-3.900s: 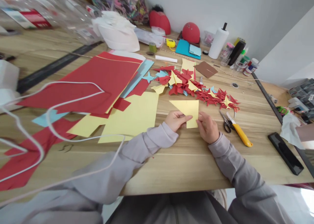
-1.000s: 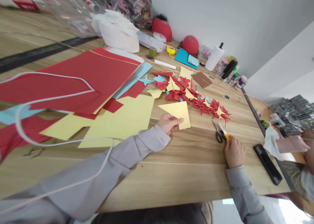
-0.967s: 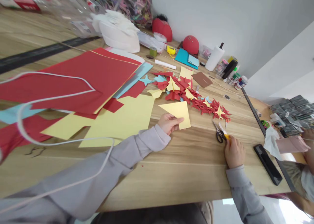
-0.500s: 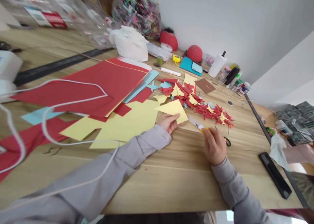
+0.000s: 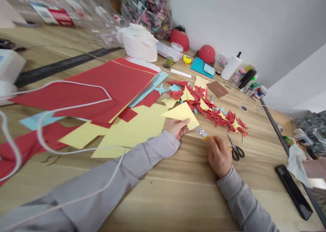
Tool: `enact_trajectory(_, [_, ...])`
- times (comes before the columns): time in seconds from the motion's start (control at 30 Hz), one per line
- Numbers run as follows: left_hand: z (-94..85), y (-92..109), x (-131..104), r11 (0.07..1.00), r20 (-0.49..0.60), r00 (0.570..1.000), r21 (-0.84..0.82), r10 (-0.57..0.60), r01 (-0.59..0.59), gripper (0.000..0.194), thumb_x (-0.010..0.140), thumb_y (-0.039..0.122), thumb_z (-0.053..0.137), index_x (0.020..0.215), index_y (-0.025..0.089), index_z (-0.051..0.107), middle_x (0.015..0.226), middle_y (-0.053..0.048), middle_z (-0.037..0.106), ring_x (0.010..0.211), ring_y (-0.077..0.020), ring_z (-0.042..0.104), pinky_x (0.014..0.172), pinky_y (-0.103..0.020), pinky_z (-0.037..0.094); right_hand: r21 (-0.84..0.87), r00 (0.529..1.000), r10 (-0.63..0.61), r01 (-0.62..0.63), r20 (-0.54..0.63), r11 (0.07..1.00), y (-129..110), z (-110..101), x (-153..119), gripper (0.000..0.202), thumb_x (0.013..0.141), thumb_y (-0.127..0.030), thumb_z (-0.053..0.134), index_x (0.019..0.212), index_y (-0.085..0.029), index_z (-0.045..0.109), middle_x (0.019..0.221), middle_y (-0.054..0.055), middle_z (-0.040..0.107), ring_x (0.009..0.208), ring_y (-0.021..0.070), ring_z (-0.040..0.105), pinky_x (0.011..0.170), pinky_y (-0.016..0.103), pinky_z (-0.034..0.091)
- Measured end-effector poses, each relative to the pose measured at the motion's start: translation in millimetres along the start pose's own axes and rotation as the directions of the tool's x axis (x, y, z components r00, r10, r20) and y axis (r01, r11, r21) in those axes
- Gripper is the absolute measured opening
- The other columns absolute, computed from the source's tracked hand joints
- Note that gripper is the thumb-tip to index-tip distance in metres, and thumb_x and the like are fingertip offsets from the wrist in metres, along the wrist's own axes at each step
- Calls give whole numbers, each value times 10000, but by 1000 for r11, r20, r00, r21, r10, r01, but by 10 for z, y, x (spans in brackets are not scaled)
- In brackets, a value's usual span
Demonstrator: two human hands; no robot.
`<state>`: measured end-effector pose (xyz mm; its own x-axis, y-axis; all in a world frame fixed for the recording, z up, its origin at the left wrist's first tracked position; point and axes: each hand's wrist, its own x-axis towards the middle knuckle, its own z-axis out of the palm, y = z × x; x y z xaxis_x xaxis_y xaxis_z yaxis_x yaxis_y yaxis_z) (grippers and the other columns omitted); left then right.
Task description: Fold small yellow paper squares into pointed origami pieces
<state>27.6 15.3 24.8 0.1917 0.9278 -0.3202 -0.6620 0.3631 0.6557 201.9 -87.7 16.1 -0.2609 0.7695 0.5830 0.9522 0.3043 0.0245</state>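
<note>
My left hand [image 5: 179, 126] pinches a small folded sheet of yellow paper [image 5: 182, 112] by its lower right part, thumb on top. My right hand [image 5: 220, 155] is closed around the yellow handle of a utility knife [image 5: 203, 133]. Its metal blade end points left and meets the paper's lower edge; whether the blade lies inside the fold I cannot tell. Just beyond the hands lies a long heap of folded red paper stars [image 5: 214, 113], with a few yellow and blue ones. Black-handled scissors [image 5: 236, 150] lie to the right of my right hand.
Large red sheets [image 5: 96, 89] and cut yellow paper [image 5: 137, 130] cover the left side, crossed by a white cable [image 5: 76, 106]. A black phone-like slab [image 5: 292, 191] lies at right. Tissues [image 5: 140, 43], a yellow tape measure [image 5: 187, 59] and bottles stand along the back.
The knife in my right hand has moved left, its blade now reaching the yellow paper. The scissors are more fully uncovered. The view has shifted slightly.
</note>
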Motion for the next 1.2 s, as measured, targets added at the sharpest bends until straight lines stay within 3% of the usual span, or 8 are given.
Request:
enact_trajectory(0.1, [9, -28, -33, 998, 35, 998, 41, 46, -47, 355, 463, 167, 794, 770, 101, 628, 683, -53, 685, 610, -198, 647, 522, -318, 567, -9, 999, 34, -34, -20, 999, -7, -4, -3, 408, 789, -91, 444, 1171, -213, 521, 1035, 113, 560, 909, 209, 543, 760, 340, 463])
enact_trajectory(0.2, [14, -47, -53, 995, 36, 997, 72, 62, -64, 367, 426, 190, 805, 731, 103, 622, 627, -23, 666, 506, -149, 604, 458, -284, 545, -8, 997, 82, -82, -8, 997, -32, -21, 13, 386, 807, -104, 437, 1174, -199, 511, 1017, 111, 566, 893, 203, 541, 757, 336, 461])
enact_trajectory(0.43, [21, -55, -72, 994, 72, 997, 110, -13, 5, 348, 402, 195, 799, 693, 102, 634, 645, -47, 677, 523, -176, 609, 403, -271, 500, -66, 986, 117, -109, 123, 992, -86, -62, 113, 387, 849, -246, 451, 1225, -155, 465, 912, 98, 586, 808, 193, 530, 700, 296, 449])
enact_trajectory(0.57, [22, -89, -84, 989, 87, 996, 148, -22, 9, 347, 431, 232, 798, 715, 104, 647, 699, -63, 694, 625, -206, 644, 506, -292, 529, -120, 980, 113, -94, 163, 988, -173, -56, 151, 392, 858, -236, 421, 1243, -171, 457, 787, 69, 566, 736, 173, 512, 630, 265, 418])
enact_trajectory(0.73, [-9, -131, -80, 978, 141, 990, 211, -30, -1, 396, 479, 315, 789, 775, 86, 661, 790, -99, 703, 717, -229, 659, 677, -367, 551, -142, 974, 119, -92, 194, 986, -264, -42, 172, 417, 851, -238, 422, 1265, -186, 435, 793, 60, 551, 729, 168, 498, 610, 260, 397])
enact_trajectory(1.2, [-29, -67, -101, 885, 227, 961, 465, -158, 36, 391, 563, 423, 726, 758, 89, 673, 717, -93, 696, 593, -183, 642, 565, -293, 550, -83, 985, 151, -143, 90, 986, -145, -13, 101, 378, 841, -196, 440, 1213, -214, 504, 783, 54, 517, 703, 151, 488, 618, 251, 398])
